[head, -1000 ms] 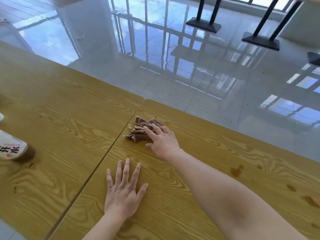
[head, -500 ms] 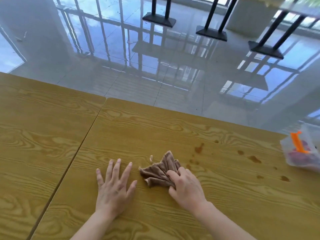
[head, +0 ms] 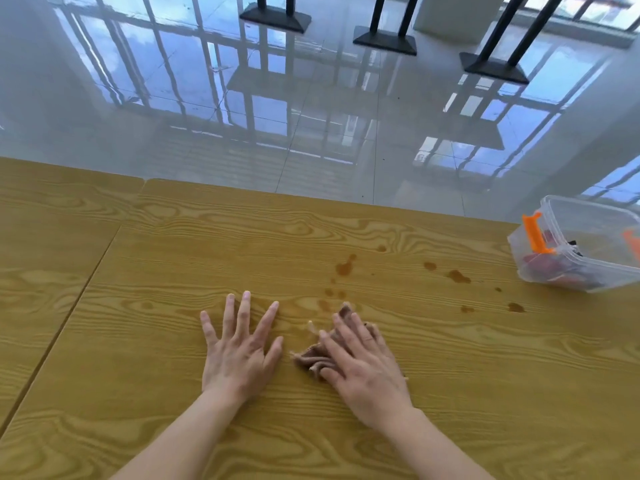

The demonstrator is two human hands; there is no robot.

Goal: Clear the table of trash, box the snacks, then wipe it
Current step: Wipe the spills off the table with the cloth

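Both hands flat on the wooden desk [head: 173, 244], one pressing a rag.

Head view: the right hand [head: 363, 368] lies palm-down, fingers extended, on a crumpled brown rag [head: 317, 356] near the desk's middle; the left hand [head: 239, 348] rests just beside it, fingers spread, pinching nothing. Brown spill spots [head: 346, 266] dot the desk beyond the rag. A clear plastic box [head: 588, 268] with orange latches stands at the right edge, holding snacks.

Table [head: 173, 410] bare left of left hand [head: 239, 355], across the seam to the far edge. Right hand [head: 363, 372] flat on cloth [head: 318, 358], just beside left hand; narrow gap between. Ahead and right: brown spills [head: 346, 266], open tabletop. Clear box [head: 581, 247] blocks the far right edge, well apart from hands.
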